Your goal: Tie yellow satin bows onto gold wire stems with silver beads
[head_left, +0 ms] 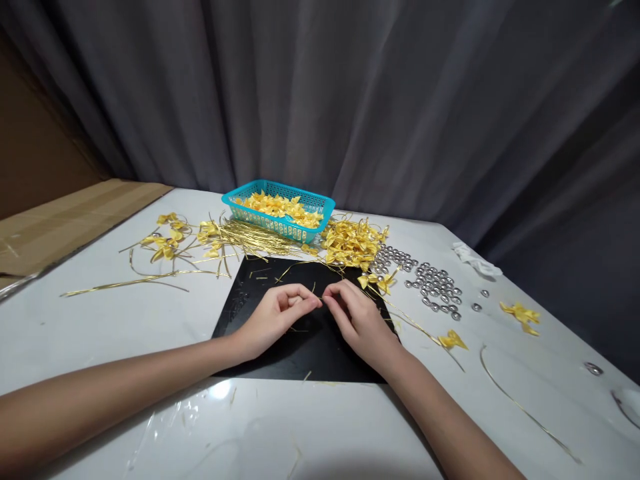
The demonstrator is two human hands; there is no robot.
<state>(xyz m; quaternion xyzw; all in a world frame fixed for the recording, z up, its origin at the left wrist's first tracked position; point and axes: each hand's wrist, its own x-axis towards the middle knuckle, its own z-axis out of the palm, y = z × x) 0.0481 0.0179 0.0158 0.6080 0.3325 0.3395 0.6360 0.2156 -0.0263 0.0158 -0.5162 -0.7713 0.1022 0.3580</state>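
Above a black mat (270,360), my left hand (273,317) and my right hand (363,323) meet with fingertips nearly touching. Each pinches thumb against forefinger on a thin gold cord (321,299); only a tiny bit of it shows, the rest being hidden by the fingers. Just beyond my right hand lies a yellow ribbon bow (377,283). More gold cord (410,323) runs from behind that hand toward another yellow bow (453,340). Short cord scraps are scattered over the mat.
A turquoise basket (325,212) of yellow bows stands at the back, with a bundle of gold cords (255,238) before it. A pile of yellow bows (353,241) and silver teardrop beads (435,285) lie right of it. Cardboard (75,213) borders the left edge.
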